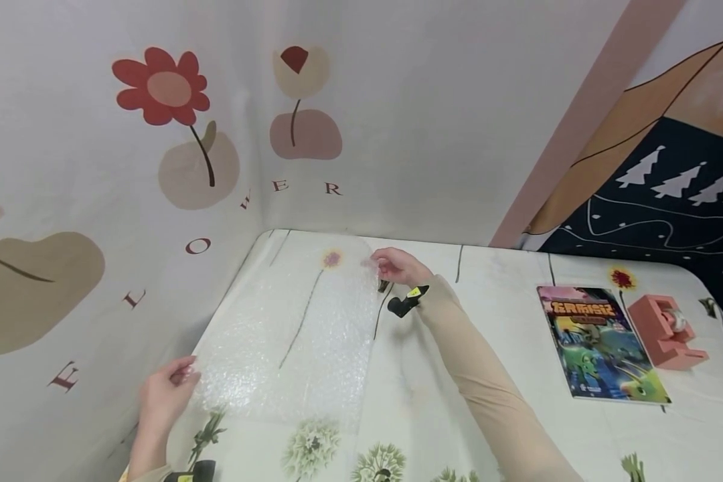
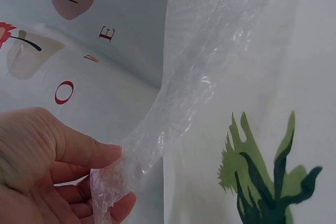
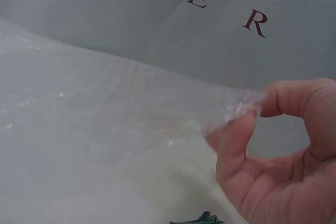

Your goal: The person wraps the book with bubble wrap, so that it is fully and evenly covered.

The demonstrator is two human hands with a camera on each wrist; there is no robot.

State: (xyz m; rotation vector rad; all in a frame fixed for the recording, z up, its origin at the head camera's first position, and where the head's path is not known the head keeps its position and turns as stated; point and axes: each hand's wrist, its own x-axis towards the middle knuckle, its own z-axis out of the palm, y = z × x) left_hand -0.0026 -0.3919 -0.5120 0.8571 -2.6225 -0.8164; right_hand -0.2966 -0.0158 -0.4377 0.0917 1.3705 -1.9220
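Observation:
A clear sheet of bubble wrap [image 1: 283, 335] spreads over the left part of the flower-printed table, whose print shows through it. My left hand [image 1: 167, 393] pinches the sheet's left edge between thumb and fingers; in the left wrist view the bubble wrap [image 2: 184, 103] bunches at the fingertips and rises away. At the far right corner my right hand [image 1: 400, 266] pinches the sheet between thumb and fingertip. The right wrist view shows that corner of bubble wrap [image 3: 157, 98] lifted, with the right hand [image 3: 283, 145] at its tip.
To the right lies a colourful comic-style book [image 1: 602, 345]. Beside it stands a pink tape dispenser [image 1: 665, 333] with a roll in it. A flower-printed cloth wall [image 1: 397, 134] closes off the back and left, and a dark curtain with tree shapes [image 1: 669, 201] hangs at the right.

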